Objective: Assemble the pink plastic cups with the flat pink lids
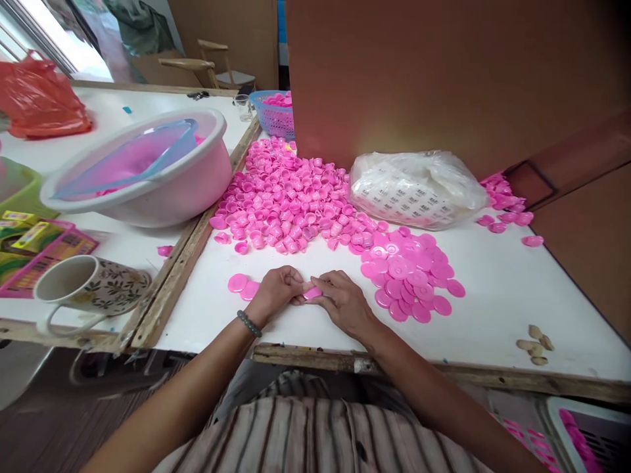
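Observation:
Both hands meet over the white tabletop near its front edge. Between them is a small pink plastic disc (312,293), like a toy saucer. My right hand (345,303) pinches its right side between thumb and fingers. My left hand (280,290), with a beaded bracelet at the wrist, has its fingertips closed at the disc's left side. Two more pink discs (238,283) lie just left of my left hand. A heap of pink discs (411,276) spreads to the right of my right hand. Behind the hands lies a large pile of tiny pink cups (290,203).
A clear plastic bag of white printed packets (419,190) lies by the tall cardboard (444,79). On the left are a large white basin (197,177), a flowered mug (113,286) and a red bag (44,98). Peanuts (536,345) lie at right; a blue basket (273,118) stands behind.

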A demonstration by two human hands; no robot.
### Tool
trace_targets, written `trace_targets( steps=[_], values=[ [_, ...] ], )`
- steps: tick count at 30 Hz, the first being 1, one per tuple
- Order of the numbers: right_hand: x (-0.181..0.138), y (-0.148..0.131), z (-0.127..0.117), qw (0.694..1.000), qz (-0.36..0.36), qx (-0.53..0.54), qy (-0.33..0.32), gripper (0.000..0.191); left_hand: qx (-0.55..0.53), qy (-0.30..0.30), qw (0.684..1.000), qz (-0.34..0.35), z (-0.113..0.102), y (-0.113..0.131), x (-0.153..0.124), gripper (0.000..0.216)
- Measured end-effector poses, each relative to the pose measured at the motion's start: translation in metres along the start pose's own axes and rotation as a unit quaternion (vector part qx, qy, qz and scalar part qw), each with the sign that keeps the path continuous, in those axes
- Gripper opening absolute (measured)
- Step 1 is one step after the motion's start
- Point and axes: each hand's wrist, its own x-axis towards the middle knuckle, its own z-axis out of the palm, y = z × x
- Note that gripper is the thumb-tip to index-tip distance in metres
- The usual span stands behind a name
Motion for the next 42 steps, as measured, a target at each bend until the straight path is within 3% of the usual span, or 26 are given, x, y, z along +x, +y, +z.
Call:
trace_targets(
  steps=[7, 13, 17, 23, 26, 30, 42],
  values=[
    [0.009, -0.007, -0.010, 0.997, 0.002, -0.045, -0.063, 0.014, -0.025, 0.001, 0.999, -0.048, 0.004, -0.002, -0.004, 0.038],
    [0.022, -0.014, -0.012, 0.978, -0.029, -0.148, -0.142, 0.014, -0.009, -0.004, 0.998, -0.058, 0.004, -0.002, 0.001, 0.032],
    [0.017, -0.016, -0.011, 0.983, 0.012, -0.153, -0.103, 0.011, -0.010, 0.007, 1.000, -0.012, 0.003, -0.007, 0.002, 0.033],
    [0.005, -0.012, -0.009, 0.998, 0.061, -0.030, 0.002, 0.017, 0.017, -0.013, 0.999, 0.026, -0.001, -0.008, 0.002, 0.035],
    [0.006, -0.013, -0.010, 0.998, 0.045, 0.007, -0.032, 0.016, 0.014, -0.034, 0.999, 0.011, -0.001, -0.006, 0.001, 0.035],
    [0.010, -0.016, -0.009, 0.997, 0.035, -0.006, -0.073, 0.005, 0.013, -0.019, 1.000, -0.005, 0.002, -0.008, 0.001, 0.030],
    [0.004, -0.022, -0.011, 0.994, 0.081, 0.029, -0.070, 0.008, 0.054, -0.022, 0.998, 0.018, 0.002, -0.010, -0.002, 0.032]
  ],
)
